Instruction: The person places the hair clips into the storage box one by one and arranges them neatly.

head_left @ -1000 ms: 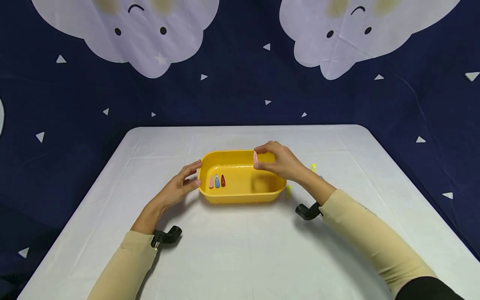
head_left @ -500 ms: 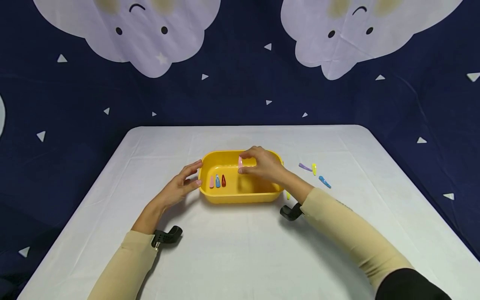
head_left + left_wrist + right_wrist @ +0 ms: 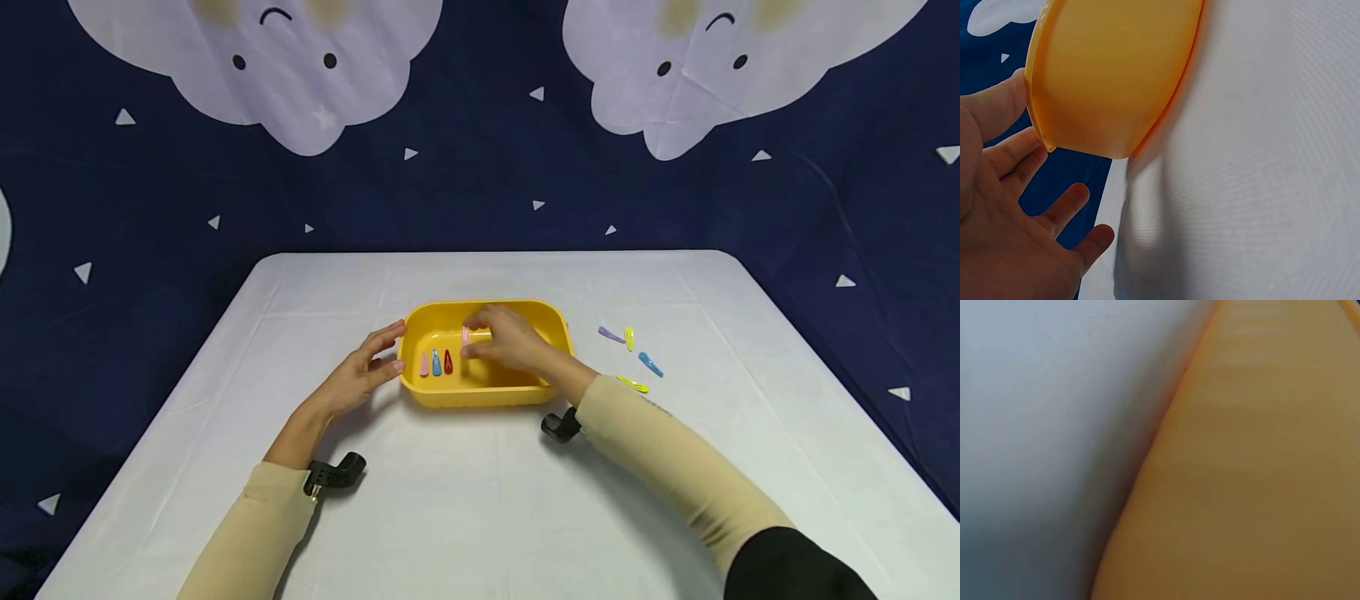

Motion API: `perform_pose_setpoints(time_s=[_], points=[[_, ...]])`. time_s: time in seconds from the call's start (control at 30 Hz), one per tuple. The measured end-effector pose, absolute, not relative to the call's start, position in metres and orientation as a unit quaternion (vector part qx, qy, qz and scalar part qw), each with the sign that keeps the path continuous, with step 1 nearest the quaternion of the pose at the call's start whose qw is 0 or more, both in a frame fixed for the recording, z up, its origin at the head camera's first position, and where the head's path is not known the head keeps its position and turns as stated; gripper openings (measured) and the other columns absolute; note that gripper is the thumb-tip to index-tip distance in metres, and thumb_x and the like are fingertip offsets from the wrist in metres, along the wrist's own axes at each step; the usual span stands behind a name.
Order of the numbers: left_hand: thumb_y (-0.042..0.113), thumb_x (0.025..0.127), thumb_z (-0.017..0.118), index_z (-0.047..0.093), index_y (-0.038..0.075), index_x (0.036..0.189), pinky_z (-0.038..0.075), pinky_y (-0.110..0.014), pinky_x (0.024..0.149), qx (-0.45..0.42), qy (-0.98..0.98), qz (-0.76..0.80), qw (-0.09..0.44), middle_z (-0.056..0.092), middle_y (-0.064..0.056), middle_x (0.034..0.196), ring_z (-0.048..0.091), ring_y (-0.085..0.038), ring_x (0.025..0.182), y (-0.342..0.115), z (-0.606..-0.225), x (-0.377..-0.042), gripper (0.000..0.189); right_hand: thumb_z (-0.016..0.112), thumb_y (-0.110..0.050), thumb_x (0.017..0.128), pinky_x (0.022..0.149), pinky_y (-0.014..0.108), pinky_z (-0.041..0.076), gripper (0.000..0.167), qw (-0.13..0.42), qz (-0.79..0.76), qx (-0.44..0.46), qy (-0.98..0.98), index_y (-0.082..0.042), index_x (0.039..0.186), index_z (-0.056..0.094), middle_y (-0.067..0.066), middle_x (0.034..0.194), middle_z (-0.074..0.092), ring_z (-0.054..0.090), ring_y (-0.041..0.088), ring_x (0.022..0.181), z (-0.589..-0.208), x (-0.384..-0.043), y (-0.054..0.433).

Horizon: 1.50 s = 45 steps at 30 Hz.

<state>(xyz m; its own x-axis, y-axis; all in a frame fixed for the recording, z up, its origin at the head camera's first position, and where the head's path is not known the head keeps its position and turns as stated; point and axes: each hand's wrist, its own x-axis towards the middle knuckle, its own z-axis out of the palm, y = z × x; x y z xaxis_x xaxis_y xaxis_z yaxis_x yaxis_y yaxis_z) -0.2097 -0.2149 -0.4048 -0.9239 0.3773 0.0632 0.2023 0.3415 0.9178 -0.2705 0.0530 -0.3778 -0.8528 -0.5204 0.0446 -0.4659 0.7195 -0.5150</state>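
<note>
A yellow plastic tub [image 3: 495, 398] stands on the white table. My left hand [image 3: 356, 379] touches its left end with thumb and fingertips; in the left wrist view that hand [image 3: 1016, 206] has its fingers spread, two of them off the tub. Inside the tub, my right hand [image 3: 506, 337] pinches a pink hair clip [image 3: 465, 337] upright between thumb and fingers. Near the tub's left end lie a pink snap clip [image 3: 424, 365], a blue snap clip [image 3: 437, 362] and a dark red snap clip [image 3: 447, 362] in a row. Only the tub wall [image 3: 1241, 475] and table show in the right wrist view.
Right of the tub lie a purple clip [image 3: 611, 335], a yellow clip [image 3: 629, 338], a blue clip [image 3: 650, 364] and another yellow clip [image 3: 632, 384], close to my right sleeve. A dark blue cloth [image 3: 480, 183] with clouds hangs behind the table.
My right hand has moved left and lower inside the tub with the pink hair clip, toward the row of clips. The left hand stays on the tub's end.
</note>
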Motion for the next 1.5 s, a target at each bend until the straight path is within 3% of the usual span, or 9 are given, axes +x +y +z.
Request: perform_pose_setpoints(time_s=[1.2,1.5], points=[[0.015,0.095,0.055,0.032,0.008,0.147,0.020,-0.057,0.116,0.186,0.817,0.542,0.066,0.018,-0.010,0.158,0.021,-0.040,0.141,-0.213,-0.407,-0.211,0.057,0.073,-0.037,0.082,0.102,0.034,0.041,0.047,0.077,-0.185,-0.283,0.938,-0.008,0.118,0.065,0.004,0.111,0.062,0.051,0.022,0.110,-0.398,-0.275,0.035],[0.016,0.095,0.056,0.032,0.007,0.147,0.021,-0.058,0.115,0.185,0.816,0.543,0.068,0.017,-0.011,0.158,0.020,-0.041,0.141,-0.213,-0.407,-0.211,0.058,0.073,-0.039,0.081,0.106,0.035,0.038,0.046,0.075,-0.174,-0.282,0.941,-0.010,0.116,0.067,0.004,0.121,0.060,0.048,0.022,0.115,-0.400,-0.275,0.035]])
